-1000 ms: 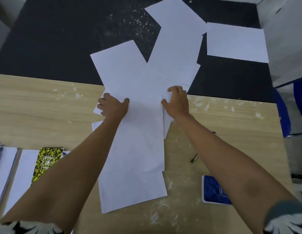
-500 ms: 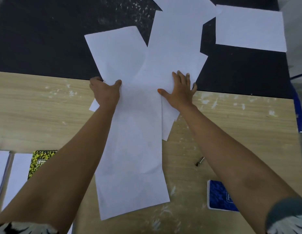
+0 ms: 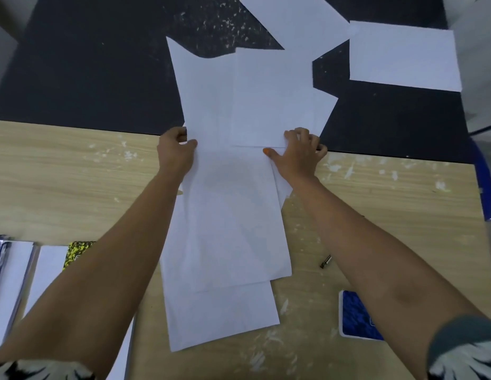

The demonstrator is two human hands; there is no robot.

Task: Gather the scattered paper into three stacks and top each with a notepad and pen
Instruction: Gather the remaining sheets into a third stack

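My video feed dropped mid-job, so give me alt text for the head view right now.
Both hands pull overlapping white sheets together at the table's middle: the left hand grips their left edge, the right hand their right. Two loose sheets lie far right; a blue notepad and pen wait near right, finished stacks near left.
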